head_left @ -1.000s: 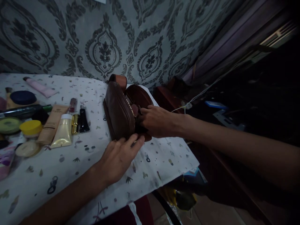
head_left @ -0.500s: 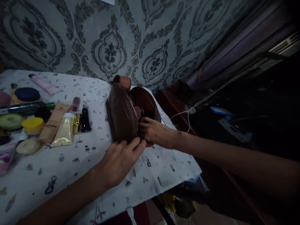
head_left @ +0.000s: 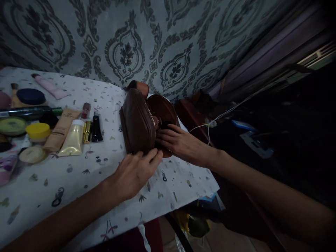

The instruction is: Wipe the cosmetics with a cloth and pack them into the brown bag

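We have the brown bag (head_left: 138, 122) open at the far right of the worktop (head_left: 181, 190). Our left hand (head_left: 136, 171) sits at its near end, fingers bent; our right hand (head_left: 182, 145) has its fingertips hidden at the opening. We cannot tell whether either hand grips anything. Left of the bag lie a black tube (head_left: 97, 129) and a yellow-lidded jar (head_left: 38, 132).

Before you, the bag (head_left: 138, 122) is dark brown, the cloth (head_left: 181, 182) white with small scattered motifs, the damask-patterned wall (head_left: 126, 56) apparently grey-blue.
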Action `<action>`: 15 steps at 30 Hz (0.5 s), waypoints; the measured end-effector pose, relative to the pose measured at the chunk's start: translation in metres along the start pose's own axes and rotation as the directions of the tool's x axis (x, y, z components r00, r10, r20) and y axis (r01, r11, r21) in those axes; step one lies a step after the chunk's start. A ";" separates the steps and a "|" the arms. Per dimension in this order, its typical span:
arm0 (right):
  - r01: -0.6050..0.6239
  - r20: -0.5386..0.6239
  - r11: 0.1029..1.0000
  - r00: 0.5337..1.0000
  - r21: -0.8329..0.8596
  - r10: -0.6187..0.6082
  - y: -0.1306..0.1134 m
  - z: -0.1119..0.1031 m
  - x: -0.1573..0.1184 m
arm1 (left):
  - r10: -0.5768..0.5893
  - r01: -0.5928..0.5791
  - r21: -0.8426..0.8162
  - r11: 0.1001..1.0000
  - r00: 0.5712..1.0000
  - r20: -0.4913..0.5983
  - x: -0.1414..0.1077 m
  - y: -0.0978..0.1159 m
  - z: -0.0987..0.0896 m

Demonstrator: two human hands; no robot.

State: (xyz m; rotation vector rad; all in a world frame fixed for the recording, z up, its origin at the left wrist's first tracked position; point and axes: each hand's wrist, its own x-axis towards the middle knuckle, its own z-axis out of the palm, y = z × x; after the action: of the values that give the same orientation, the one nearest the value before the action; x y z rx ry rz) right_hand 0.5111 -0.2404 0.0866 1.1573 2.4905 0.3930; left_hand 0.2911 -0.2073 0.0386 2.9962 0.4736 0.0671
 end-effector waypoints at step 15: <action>-0.238 -0.164 0.962 0.952 0.135 0.259 0.000 -0.011 -0.036 | 0.011 -0.011 0.000 1.000 0.998 -0.066 0.001 -0.002 0.013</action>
State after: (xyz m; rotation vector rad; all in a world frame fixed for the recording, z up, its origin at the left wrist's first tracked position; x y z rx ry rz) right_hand 0.5278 -0.2690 0.1039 1.5547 2.5534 0.4462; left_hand 0.2926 -0.2061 0.0259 3.0046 0.4642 0.1680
